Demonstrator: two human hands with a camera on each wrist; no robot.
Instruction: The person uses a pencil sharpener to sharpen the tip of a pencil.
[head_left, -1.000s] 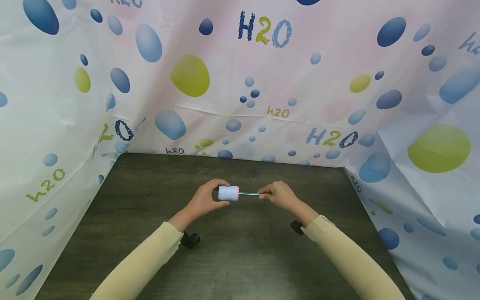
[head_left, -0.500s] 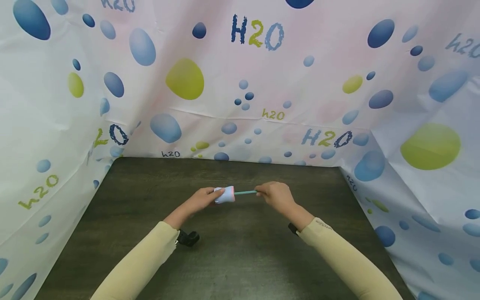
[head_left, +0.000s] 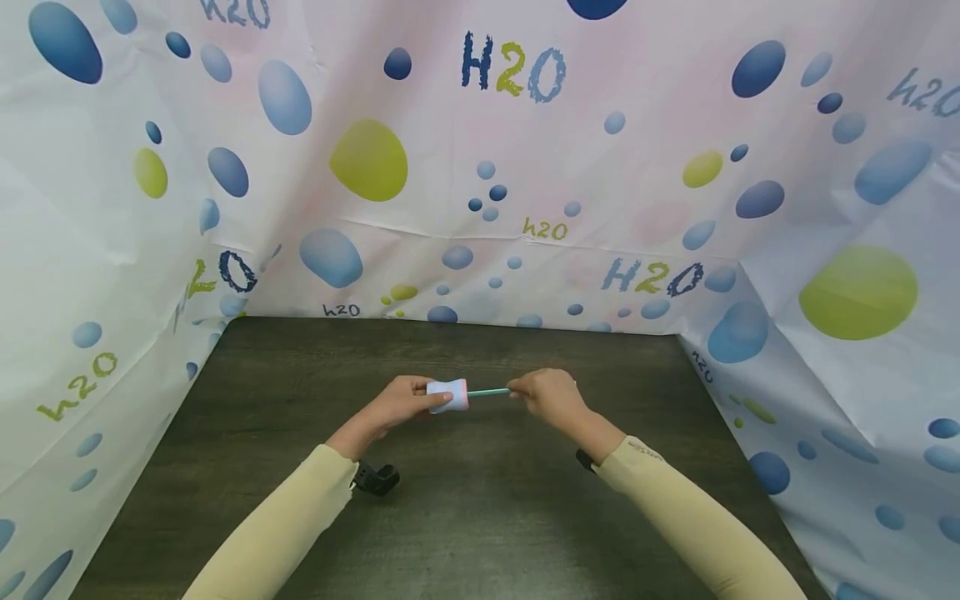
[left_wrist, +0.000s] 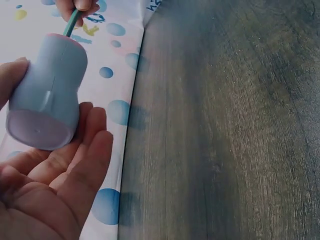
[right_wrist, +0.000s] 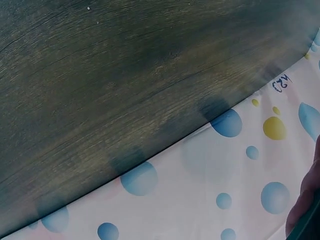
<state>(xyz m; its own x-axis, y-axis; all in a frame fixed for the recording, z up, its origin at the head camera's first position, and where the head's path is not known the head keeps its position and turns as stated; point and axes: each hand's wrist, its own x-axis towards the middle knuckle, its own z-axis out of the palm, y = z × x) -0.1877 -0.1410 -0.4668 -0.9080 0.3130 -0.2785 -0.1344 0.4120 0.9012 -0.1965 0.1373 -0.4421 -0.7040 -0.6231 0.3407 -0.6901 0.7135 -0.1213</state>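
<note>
My left hand (head_left: 396,403) holds a small light blue, waisted pencil sharpener (head_left: 457,388), its thumb lying across the near side. In the left wrist view the sharpener (left_wrist: 56,70) shows a pink rim at its far end and a flat lilac base, with fingers curved beneath. A thin green pencil (head_left: 488,392) runs into the pink-rimmed end; its tip is hidden inside. My right hand (head_left: 553,397) pinches the pencil's other end with bent fingers. At the corner of the right wrist view, only part of that hand (right_wrist: 303,196) and a dark green piece show.
Both hands are above a dark wood-grain table (head_left: 480,508). A white sheet with blue and green drops and H2O lettering (head_left: 435,108) rises behind and at both sides. A dark wrist device (head_left: 377,478) sits under the left sleeve.
My left hand has shifted its grip, from thumb and fingers spread above and below the sharpener to the thumb across it. The sharpener moved slightly left. The right hand still pinches the pencil.
</note>
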